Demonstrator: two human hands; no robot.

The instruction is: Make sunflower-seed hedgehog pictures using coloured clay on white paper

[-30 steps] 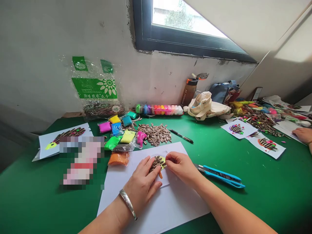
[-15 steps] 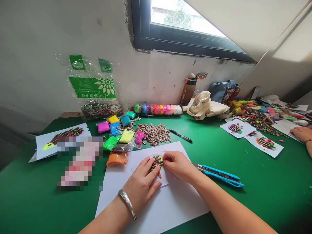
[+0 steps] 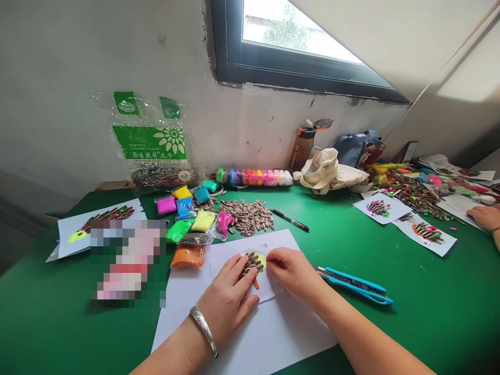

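White paper (image 3: pixel 269 333) bears a seed picture (image 3: pixel 253 262). The left hand (image 3: pixel 224 291) rests flat on it, fingers spread; the right hand (image 3: pixel 291 268) is bunched narrow beside its yellow end, and whether it holds anything I cannot tell. Beyond lie seeds (image 3: pixel 250 216) and a pen (image 3: pixel 289 220), then a bottle (image 3: pixel 302 148).

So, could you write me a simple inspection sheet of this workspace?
Surface: green table, large white sheet on it.
Work in hand: smaller paper on that sheet, bearing striped seeds and a yellow-green patch.
Left hand: fingers spread over the seeds.
Right hand: fingertips pinched beside the patch; whether they hold anything is hidden.
Clutter: wrapped coloured packets, loose seed pile, pen, blue cutter beside the right forearm.
Cables: nothing seen.
Surroundings: wall, window, brown bottle, cream bag; another person's hand, far right.
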